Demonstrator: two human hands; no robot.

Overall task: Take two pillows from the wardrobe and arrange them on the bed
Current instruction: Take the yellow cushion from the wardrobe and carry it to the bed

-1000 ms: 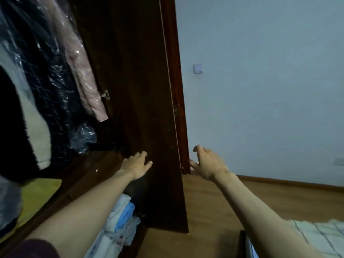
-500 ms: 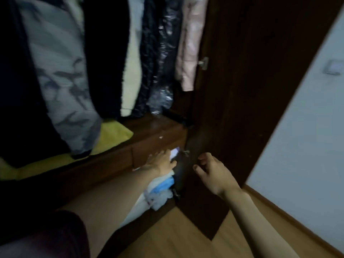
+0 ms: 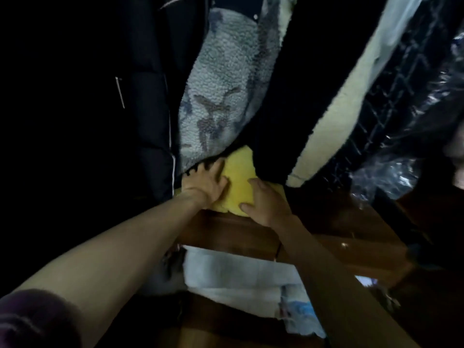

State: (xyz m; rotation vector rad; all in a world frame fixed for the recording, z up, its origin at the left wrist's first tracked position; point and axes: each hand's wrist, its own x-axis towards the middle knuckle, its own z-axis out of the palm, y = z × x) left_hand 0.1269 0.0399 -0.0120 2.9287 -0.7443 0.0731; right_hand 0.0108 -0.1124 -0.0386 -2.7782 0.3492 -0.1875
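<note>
A yellow pillow [image 3: 238, 177] lies on the wooden wardrobe shelf [image 3: 226, 229], mostly hidden under hanging clothes. My left hand [image 3: 203, 183] rests flat on the pillow's left part, fingers spread and reaching under a grey fleece garment [image 3: 221, 91]. My right hand [image 3: 267, 202] grips the pillow's front right edge, thumb on top and fingers curled round the edge. I see no second pillow clearly.
Dark coats hang at the left and centre. A cream-lined coat [image 3: 334, 116] and a plastic-covered garment [image 3: 406, 101] hang at the right. Below the shelf lies folded white and blue bedding [image 3: 241, 275]. The wardrobe's brown wood runs on to the right.
My view has swung from the door and wall into the wardrobe. Both hands moved up from the lower part beside the door onto the yellow pillow, and my right hand has taken hold of it.
</note>
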